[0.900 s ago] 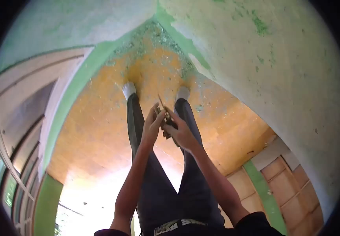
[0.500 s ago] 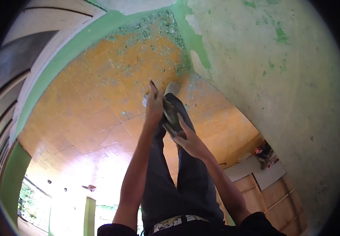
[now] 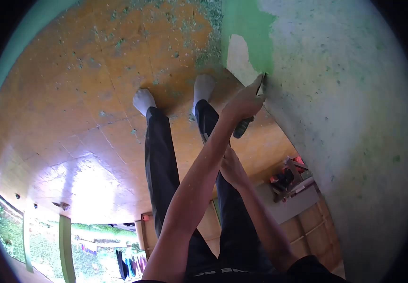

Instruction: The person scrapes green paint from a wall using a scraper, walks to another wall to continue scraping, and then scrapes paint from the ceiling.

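My left hand [image 3: 245,104] reaches across to the wall, closed around a scraper [image 3: 243,127] with a dark handle. Its thin blade points up at the lower edge of the green paint [image 3: 253,40], close by the wall's foot. Behind my left forearm, my right hand [image 3: 233,169] is curled in front of my right leg. Its fingers are largely hidden, and I cannot tell what it holds; a small pale edge shows just past the forearm. The wall [image 3: 326,122] is mostly scraped pale, with green specks left on it.
Green paint flakes [image 3: 208,21] litter the orange floor [image 3: 95,94], thickest along the wall corner. My two feet in pale socks [image 3: 144,101] stand on it. Red and dark items [image 3: 286,179] sit on a grey board behind me. Bright openings [image 3: 95,245] with green posts lie at lower left.
My hands were together in front of my legs, the right one at a flat tool. My left hand has swung right and up to the wall with the scraper; the view has shifted too.
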Motion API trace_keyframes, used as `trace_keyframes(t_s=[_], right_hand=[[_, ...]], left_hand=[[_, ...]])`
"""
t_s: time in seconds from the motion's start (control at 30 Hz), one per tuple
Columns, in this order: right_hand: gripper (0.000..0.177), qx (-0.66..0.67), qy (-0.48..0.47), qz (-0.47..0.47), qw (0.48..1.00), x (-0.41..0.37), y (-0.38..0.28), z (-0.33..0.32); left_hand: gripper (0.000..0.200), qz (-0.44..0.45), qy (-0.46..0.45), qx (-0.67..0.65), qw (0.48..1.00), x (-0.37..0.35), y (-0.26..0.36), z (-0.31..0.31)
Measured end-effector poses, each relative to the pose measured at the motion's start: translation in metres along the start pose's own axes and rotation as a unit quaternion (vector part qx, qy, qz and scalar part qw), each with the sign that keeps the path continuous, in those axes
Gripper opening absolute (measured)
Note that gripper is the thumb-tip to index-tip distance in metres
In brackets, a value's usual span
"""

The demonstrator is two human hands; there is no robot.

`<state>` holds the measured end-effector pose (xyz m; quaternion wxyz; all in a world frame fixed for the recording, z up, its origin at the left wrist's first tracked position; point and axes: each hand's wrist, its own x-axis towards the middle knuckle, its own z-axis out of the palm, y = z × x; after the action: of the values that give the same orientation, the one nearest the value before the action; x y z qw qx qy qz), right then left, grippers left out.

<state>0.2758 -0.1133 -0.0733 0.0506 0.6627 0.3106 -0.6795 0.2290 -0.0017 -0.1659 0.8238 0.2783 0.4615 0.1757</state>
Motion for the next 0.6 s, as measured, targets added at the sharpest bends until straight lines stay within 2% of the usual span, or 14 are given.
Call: trace_keyframes(t_s=[0.07,0.13,0.17,0.23,0.27,0.33,0.37,0.43,0.47,0.53,0.6], right_hand=[[0.049,0.001,-0.002,0.023,1.000,0.011,0.003,-0.005],[0.049,-0.067,0.048,-0.102,0.991,0.014,0.013,-0.007],[0.049,-0.071,0.045,-0.095,0.992,0.014,0.015,-0.011],[0.049,-0.042,0.006,0.052,0.998,0.017,0.003,-0.018],[0.049,-0.046,0.006,0.055,0.997,0.020,0.008,-0.021],[0.050,-0.003,-0.023,0.096,0.995,0.029,0.020,-0.025],[0.050,-0.004,-0.022,0.097,0.995,0.031,0.021,-0.028],[0.056,0.009,-0.027,0.091,0.995,0.033,0.021,-0.030],[0.056,0.008,-0.029,0.096,0.995,0.031,0.023,-0.028],[0.063,0.000,-0.013,0.108,0.994,0.034,0.024,-0.027],[0.067,-0.007,-0.027,0.115,0.993,0.034,0.024,-0.029]], left_hand=[[0.061,-0.021,-0.007,-0.049,0.999,-0.003,0.008,-0.003],[0.058,-0.032,0.018,-0.061,0.997,-0.006,0.006,0.004],[0.058,-0.035,0.018,-0.068,0.997,0.005,-0.004,0.004],[0.055,0.001,0.076,0.005,0.997,0.031,-0.018,0.000],[0.055,0.001,0.077,-0.001,0.997,0.034,-0.020,-0.002],[0.054,-0.028,-0.004,-0.029,0.999,0.026,-0.004,-0.022],[0.054,-0.029,-0.005,-0.031,0.999,0.028,-0.005,-0.023],[0.043,0.018,0.002,0.081,0.997,0.027,-0.008,-0.024],[0.043,0.014,0.001,0.078,0.997,0.028,-0.008,-0.028],[0.041,-0.089,-0.073,0.013,0.993,0.035,0.002,-0.041],[0.043,-0.066,-0.064,0.035,0.995,0.033,-0.001,-0.032]])
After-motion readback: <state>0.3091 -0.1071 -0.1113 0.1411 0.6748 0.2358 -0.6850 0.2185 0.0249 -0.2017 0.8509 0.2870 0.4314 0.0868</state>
